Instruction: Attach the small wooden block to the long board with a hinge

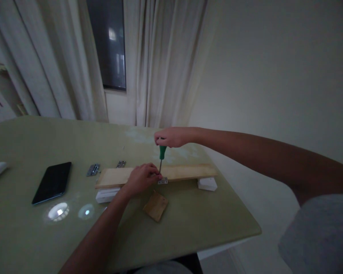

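My right hand (170, 137) is closed round the top of a green-handled screwdriver (162, 153) that stands upright. Its tip points down at a small metal hinge (162, 181) on the near edge of a long wooden board (188, 172). My left hand (143, 178) rests on the board with its fingers pinched beside the screwdriver's shaft and the hinge. The board lies across two white blocks, the left block (106, 195) and the right block (207, 184), on a green table (31, 236).
A small square wooden piece (156, 206) lies in front of the board. Two more metal hinges, one (93, 169) and another (121, 164), lie behind it. A black phone (52, 182) lies at the left. The table's right edge is near the board's end. Curtains and a window stand behind.
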Available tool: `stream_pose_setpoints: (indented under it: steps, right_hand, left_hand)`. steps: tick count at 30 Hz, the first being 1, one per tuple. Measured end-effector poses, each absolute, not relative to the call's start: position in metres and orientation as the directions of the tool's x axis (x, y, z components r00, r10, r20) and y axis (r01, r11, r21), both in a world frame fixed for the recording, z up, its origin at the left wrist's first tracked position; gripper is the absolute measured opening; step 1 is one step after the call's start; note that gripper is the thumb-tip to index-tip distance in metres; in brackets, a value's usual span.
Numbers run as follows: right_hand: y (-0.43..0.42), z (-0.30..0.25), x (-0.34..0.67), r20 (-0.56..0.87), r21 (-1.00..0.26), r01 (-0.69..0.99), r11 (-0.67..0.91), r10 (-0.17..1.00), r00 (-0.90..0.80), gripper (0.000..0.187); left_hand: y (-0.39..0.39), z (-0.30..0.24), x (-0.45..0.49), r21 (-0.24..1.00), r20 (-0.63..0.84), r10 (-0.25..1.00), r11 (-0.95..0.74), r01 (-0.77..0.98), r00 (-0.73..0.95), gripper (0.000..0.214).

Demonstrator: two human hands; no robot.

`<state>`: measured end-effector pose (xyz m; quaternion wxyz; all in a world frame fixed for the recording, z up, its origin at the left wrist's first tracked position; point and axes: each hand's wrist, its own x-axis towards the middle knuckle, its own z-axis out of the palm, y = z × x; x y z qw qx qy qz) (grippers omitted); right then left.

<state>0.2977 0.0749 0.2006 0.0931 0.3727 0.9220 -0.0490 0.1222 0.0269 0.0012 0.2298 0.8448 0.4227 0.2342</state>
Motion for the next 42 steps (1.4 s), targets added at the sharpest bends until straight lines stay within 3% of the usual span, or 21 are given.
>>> stream_pose_setpoints:
  steps: [3,6,8,11,14,19,21,26,29,32,38,42]
  right_hand:
    - [0.07,0.202,0.3,-0.22,-0.185,0.613,0.768,0.576,-0.787,0.035]
    - [0.063,0.197,0.304,-0.11,-0.172,0.614,0.77,0.604,-0.789,0.028]
    - [0.059,0.19,0.306,-0.013,-0.127,0.64,0.757,0.644,-0.765,0.036]
    - [0.054,0.174,0.308,0.133,-0.14,0.685,0.715,0.699,-0.703,0.035]
    - [0.049,0.16,0.308,0.272,-0.271,0.69,0.671,0.741,-0.614,0.026]
    - [0.042,0.142,0.309,0.407,-0.431,0.649,0.626,0.777,-0.479,0.018]
    - [0.039,0.137,0.31,0.434,-0.472,0.635,0.611,0.788,-0.436,0.022]
    - [0.033,0.126,0.31,0.48,-0.599,0.525,0.604,0.796,-0.368,0.027]
    - [0.031,0.12,0.31,0.503,-0.633,0.495,0.596,0.802,-0.322,0.023]
    - [0.029,0.115,0.309,0.51,-0.666,0.474,0.576,0.815,-0.275,0.025]
    - [0.023,0.113,0.313,0.479,-0.696,0.45,0.559,0.829,-0.289,0.035]
    - [0.02,0.116,0.315,0.481,-0.674,0.491,0.552,0.832,-0.276,0.029]
  left_hand:
    - [0.026,0.002,0.124,0.761,0.24,0.812,-0.498,0.415,0.533,0.033]
    - [0.027,0.005,0.129,0.915,0.262,0.812,-0.381,0.133,0.521,0.041]
    - [0.031,0.006,0.131,0.946,0.245,0.816,-0.32,0.056,0.524,0.037]
    - [0.039,0.007,0.133,0.965,0.199,0.846,-0.256,0.049,0.494,0.029]
    - [0.046,0.008,0.132,0.979,0.15,0.875,-0.196,0.053,0.46,0.026]
    - [0.056,0.016,0.124,0.99,0.131,0.742,-0.128,-0.052,0.658,0.03]
    - [0.061,0.017,0.122,0.992,0.118,0.705,-0.12,-0.047,0.699,0.026]
    - [0.067,0.016,0.126,0.986,0.143,0.767,-0.166,-0.023,0.625,0.025]
    - [0.063,0.023,0.127,0.991,0.124,0.677,-0.118,-0.06,0.726,0.024]
    - [0.059,0.032,0.125,0.982,0.153,0.59,-0.181,-0.055,0.792,0.018]
    - [0.056,0.038,0.132,0.995,0.102,0.695,-0.08,-0.064,0.712,0.014]
    - [0.055,0.041,0.129,0.994,0.104,0.666,-0.088,-0.06,0.739,0.009]
